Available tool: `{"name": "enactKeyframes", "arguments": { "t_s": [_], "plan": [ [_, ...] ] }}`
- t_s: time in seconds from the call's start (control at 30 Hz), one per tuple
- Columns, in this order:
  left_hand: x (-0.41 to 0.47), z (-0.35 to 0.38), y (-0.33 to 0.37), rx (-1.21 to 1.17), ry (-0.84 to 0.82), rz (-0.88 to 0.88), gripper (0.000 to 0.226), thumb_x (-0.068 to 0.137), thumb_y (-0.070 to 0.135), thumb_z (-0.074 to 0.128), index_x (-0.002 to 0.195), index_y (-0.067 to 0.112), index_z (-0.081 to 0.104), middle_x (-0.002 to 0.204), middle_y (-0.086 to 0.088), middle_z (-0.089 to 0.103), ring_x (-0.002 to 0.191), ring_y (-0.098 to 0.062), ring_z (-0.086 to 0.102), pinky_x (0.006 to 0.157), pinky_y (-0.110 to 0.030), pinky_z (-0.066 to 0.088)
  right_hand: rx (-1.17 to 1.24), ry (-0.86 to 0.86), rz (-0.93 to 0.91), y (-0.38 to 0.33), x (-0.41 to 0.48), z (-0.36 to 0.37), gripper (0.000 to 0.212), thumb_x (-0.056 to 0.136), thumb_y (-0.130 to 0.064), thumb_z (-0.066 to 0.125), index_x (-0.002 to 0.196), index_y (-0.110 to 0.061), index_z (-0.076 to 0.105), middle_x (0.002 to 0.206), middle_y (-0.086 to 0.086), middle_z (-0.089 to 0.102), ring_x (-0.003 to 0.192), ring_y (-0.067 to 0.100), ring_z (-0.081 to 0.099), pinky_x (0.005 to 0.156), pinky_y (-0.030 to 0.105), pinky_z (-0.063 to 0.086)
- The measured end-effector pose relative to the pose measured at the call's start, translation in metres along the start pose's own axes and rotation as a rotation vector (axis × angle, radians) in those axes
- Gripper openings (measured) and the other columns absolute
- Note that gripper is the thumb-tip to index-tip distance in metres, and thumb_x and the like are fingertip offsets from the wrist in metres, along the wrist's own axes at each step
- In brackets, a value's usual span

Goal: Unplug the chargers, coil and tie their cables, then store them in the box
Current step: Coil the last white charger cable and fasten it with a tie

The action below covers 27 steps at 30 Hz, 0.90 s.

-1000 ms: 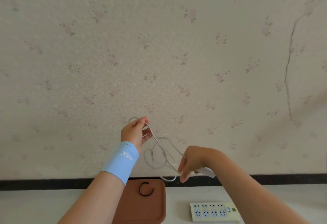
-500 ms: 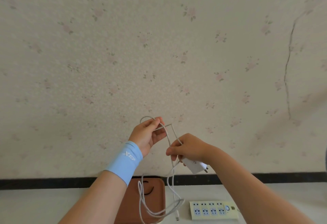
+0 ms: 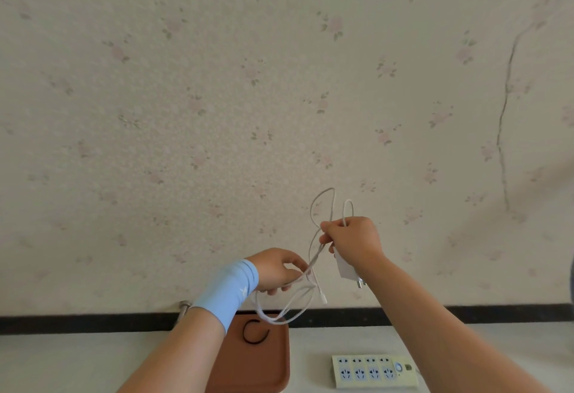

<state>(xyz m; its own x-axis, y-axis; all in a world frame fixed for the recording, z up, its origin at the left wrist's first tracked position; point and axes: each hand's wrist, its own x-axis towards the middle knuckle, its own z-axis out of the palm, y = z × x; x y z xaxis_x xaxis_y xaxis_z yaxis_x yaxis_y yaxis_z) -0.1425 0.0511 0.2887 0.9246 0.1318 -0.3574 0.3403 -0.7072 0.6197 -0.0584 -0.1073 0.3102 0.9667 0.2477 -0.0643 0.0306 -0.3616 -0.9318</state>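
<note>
- right now the right hand (image 3: 351, 242) is up in front of the flowery wall (image 3: 186, 113). its fingers are curled tight round the thin white cable (image 3: 290, 312), and two loops poke out above it.
- the small white charger block (image 3: 344, 268) hangs under that hand, with its metal prongs pointing down.
- the left hand (image 3: 278, 271), with a light blue wrist band (image 3: 225, 295), is lower. it pinches the same cable with bent fingers.
- a long loop of cable droops under the left hand, and the little white end plug (image 3: 324, 300) dangles free.
- the flat brown box with round corners (image 3: 273, 367) sits on the pale table (image 3: 62, 361) below, with a thin black band (image 3: 255, 332) curled inside it.
- the cream power strip (image 3: 372, 371) lies near the box, on its right.
</note>
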Motion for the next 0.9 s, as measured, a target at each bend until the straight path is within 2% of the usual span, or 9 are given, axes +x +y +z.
{"name": "enactKeyframes", "arguments": {
  "t_s": [0.1, 0.17, 0.27, 0.37, 0.47, 0.6, 0.7, 0.8, 0.9],
  "plan": [
    [0.000, -0.007, -0.002, 0.126, 0.031, -0.039, 0.016, 0.093, 0.034, 0.056, 0.102, 0.032, 0.069, 0.073, 0.007, 0.062, 0.069, -0.012, 0.053, 0.065, -0.022, 0.045, 0.064, 0.046, 0.046, 0.002, 0.000, 0.004, 0.021, 0.094, -0.028, 0.069, 0.081, -0.012, 0.074, 0.067, -0.007, 0.075, 0.061, 0.010, 0.065, 0.060, 0.025, 0.050],
    [-0.001, -0.007, -0.003, 0.221, 0.026, -0.037, 0.019, 0.093, 0.033, 0.056, 0.108, 0.031, 0.068, 0.091, 0.009, 0.068, 0.080, -0.010, 0.058, 0.076, -0.023, 0.047, 0.063, 0.040, 0.052, 0.003, -0.002, 0.008, 0.020, 0.093, -0.028, 0.069, 0.082, -0.012, 0.074, 0.067, -0.007, 0.075, 0.062, 0.011, 0.066, 0.060, 0.025, 0.050],
    [-0.003, -0.003, -0.005, 0.112, -0.034, 0.044, 0.030, 0.095, 0.034, 0.051, 0.123, 0.035, 0.062, 0.110, 0.010, 0.069, 0.079, -0.007, 0.063, 0.089, -0.025, 0.050, 0.053, 0.009, 0.050, 0.001, -0.003, 0.010, 0.020, 0.093, -0.029, 0.070, 0.083, -0.012, 0.072, 0.069, -0.006, 0.076, 0.059, 0.011, 0.064, 0.060, 0.026, 0.051],
    [-0.003, -0.002, -0.006, 0.024, -0.040, 0.122, 0.022, 0.096, 0.036, 0.052, 0.100, 0.035, 0.074, 0.091, 0.008, 0.073, 0.073, -0.008, 0.062, 0.091, -0.032, 0.050, 0.038, 0.001, 0.060, 0.000, -0.002, 0.008, 0.020, 0.092, -0.028, 0.071, 0.082, -0.011, 0.072, 0.068, -0.005, 0.076, 0.057, 0.012, 0.064, 0.063, 0.028, 0.056],
    [0.002, -0.006, -0.010, -0.019, 0.223, 0.077, 0.025, 0.098, 0.023, 0.047, 0.084, 0.026, 0.066, 0.086, 0.004, 0.071, 0.077, -0.016, 0.061, 0.077, -0.030, 0.050, -0.055, 0.010, 0.088, 0.001, 0.000, 0.003, 0.021, 0.093, -0.026, 0.069, 0.081, -0.009, 0.074, 0.060, -0.005, 0.072, 0.054, 0.011, 0.061, 0.057, 0.026, 0.052],
    [0.007, -0.015, -0.017, -0.239, 0.724, -0.056, 0.022, 0.103, 0.017, 0.034, 0.098, 0.016, 0.055, 0.105, -0.006, 0.066, 0.079, -0.025, 0.067, 0.069, -0.032, 0.053, -0.238, -0.017, 0.126, 0.006, 0.003, 0.001, 0.027, 0.091, -0.025, 0.066, 0.069, -0.012, 0.074, 0.061, -0.005, 0.071, 0.058, 0.011, 0.062, 0.058, 0.025, 0.049],
    [0.003, -0.024, -0.017, -0.508, 0.797, -0.195, 0.021, 0.102, 0.011, 0.032, 0.115, 0.009, 0.049, 0.111, -0.011, 0.060, 0.063, -0.029, 0.070, 0.057, -0.038, 0.060, -0.305, -0.045, 0.150, 0.005, 0.003, 0.003, 0.026, 0.091, -0.025, 0.065, 0.070, -0.012, 0.073, 0.058, -0.008, 0.068, 0.057, 0.009, 0.061, 0.057, 0.024, 0.047],
    [0.001, -0.026, -0.031, -0.204, 0.689, -0.371, 0.058, 0.092, -0.001, 0.031, 0.147, 0.016, 0.025, 0.114, -0.014, 0.058, 0.076, -0.032, 0.069, 0.063, -0.038, 0.060, -0.302, -0.043, 0.163, 0.003, 0.001, 0.003, 0.022, 0.090, -0.022, 0.062, 0.078, -0.008, 0.073, 0.063, -0.003, 0.068, 0.059, 0.012, 0.061, 0.055, 0.025, 0.045],
    [0.000, -0.036, -0.046, 0.096, 0.652, -0.444, 0.051, 0.090, 0.003, 0.030, 0.138, 0.018, 0.039, 0.106, -0.012, 0.063, 0.081, -0.029, 0.067, 0.069, -0.036, 0.055, -0.280, -0.010, 0.181, 0.001, 0.000, -0.001, 0.019, 0.084, -0.015, 0.055, 0.087, -0.003, 0.070, 0.072, 0.008, 0.073, 0.064, 0.022, 0.067, 0.054, 0.024, 0.045]
  ]
}}
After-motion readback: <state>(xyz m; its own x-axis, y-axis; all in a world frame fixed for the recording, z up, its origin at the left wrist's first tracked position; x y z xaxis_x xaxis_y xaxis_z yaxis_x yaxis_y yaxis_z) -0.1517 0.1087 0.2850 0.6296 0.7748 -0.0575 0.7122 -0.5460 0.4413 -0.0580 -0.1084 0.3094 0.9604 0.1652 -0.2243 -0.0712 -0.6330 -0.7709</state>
